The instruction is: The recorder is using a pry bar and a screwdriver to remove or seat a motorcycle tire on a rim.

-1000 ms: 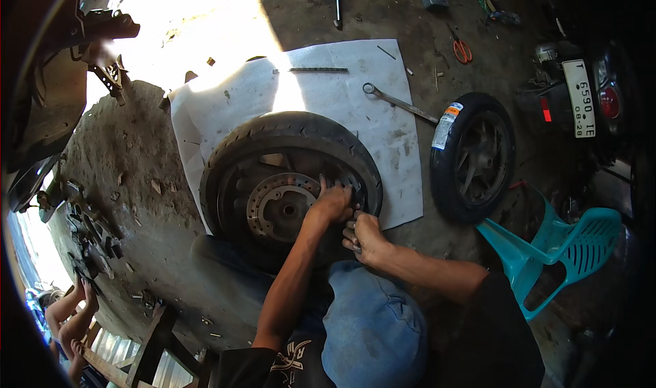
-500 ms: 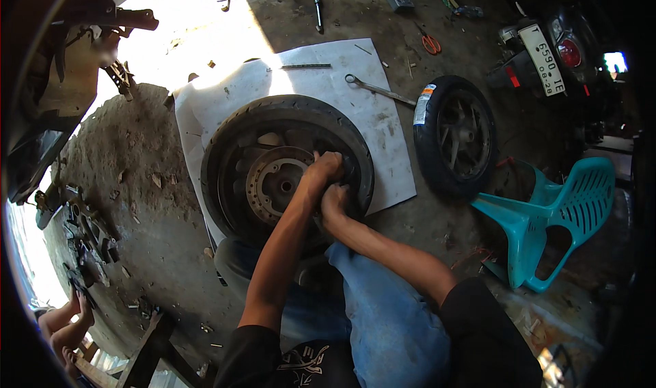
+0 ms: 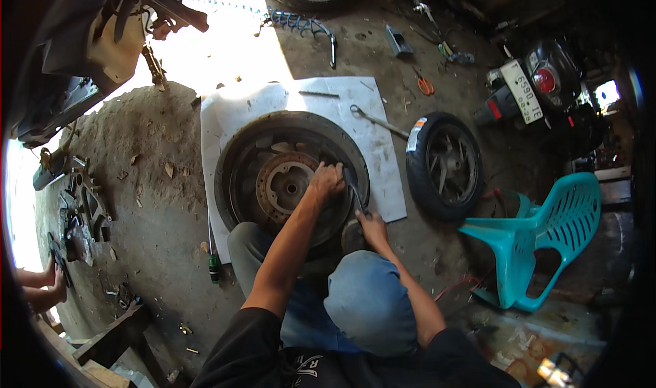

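Observation:
A motorcycle wheel (image 3: 292, 162) with a dark tyre (image 3: 236, 139) and a rusty brake disc (image 3: 263, 183) lies flat before me on a white sheet (image 3: 386, 183). My left hand (image 3: 328, 181) is closed at the wheel's right side, beside the rim; what its fingers grip is hidden. Nearer to me, my right hand (image 3: 372, 229) is closed around the lower end of a slim metal tyre lever (image 3: 356, 195). The lever slants up across the tyre's right edge toward my left hand. My right knee partly covers the space below that hand.
A combination wrench (image 3: 379, 121) lies on the sheet's right edge. Beyond are a smaller wheel (image 3: 444, 166), a teal plastic chair (image 3: 526, 231) and a parked motorcycle (image 3: 547, 80). A green-handled screwdriver (image 3: 214, 268) rests left of my knee. Orange-handled scissors (image 3: 425, 85) lie farther off. Another person's hands (image 3: 44, 285) show far left.
My right hand has drawn back toward me, away from my left hand, and the lever now shows between them. My left hand stays at the rim. The whole view has shifted.

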### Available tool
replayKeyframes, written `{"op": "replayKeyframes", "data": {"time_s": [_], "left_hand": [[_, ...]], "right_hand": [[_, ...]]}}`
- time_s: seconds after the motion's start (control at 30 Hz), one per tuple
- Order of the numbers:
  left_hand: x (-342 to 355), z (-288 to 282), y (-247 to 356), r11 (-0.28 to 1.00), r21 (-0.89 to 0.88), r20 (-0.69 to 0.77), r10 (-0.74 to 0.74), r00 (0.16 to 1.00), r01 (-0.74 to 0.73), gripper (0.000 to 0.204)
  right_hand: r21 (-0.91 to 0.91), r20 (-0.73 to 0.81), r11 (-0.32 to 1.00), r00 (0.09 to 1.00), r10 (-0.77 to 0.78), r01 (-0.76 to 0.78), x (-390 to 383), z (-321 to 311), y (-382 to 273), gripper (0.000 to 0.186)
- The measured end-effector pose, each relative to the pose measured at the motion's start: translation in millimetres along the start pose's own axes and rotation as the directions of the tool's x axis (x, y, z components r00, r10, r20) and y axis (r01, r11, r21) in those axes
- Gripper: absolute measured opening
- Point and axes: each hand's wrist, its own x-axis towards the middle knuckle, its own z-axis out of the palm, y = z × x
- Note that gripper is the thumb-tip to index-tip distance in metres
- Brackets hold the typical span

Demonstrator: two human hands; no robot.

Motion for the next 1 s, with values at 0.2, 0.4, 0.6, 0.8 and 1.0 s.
{"op": "replayKeyframes", "data": {"time_s": [0.2, 0.4, 0.6, 0.8, 1.0], "left_hand": [[19, -22, 18, 0.926, -0.192, 0.224, -0.28, 0.933, 0.324, 0.062], [18, -12, 6, 0.955, -0.138, 0.26, -0.222, 0.94, 0.264, 0.059], [28, -10, 9, 0.966, 0.011, 0.356, -0.245, 0.902, 0.258, 0.039], [22, -14, 30, 0.931, 0.01, 0.233, -0.356, 0.905, 0.364, 0.04], [22, -12, 39, 0.907, 0.265, 0.066, -0.355, 0.932, 0.327, 0.046]], "right_hand": [[0.498, 0.091, 0.862, 0.994, 0.056, -0.094, -17, -27, 44, 0.038], [0.588, -0.132, 0.806, 0.991, 0.019, 0.063, 22, 12, 59, 0.039], [0.5, -0.173, 0.829, 0.967, -0.189, 0.251, 87, 40, 35, 0.051], [0.621, -0.126, 0.721, 0.947, -0.295, 0.307, 103, 45, 20, 0.072], [0.604, -0.209, 0.696, 0.919, -0.333, 0.389, 96, 34, 15, 0.073]]}}
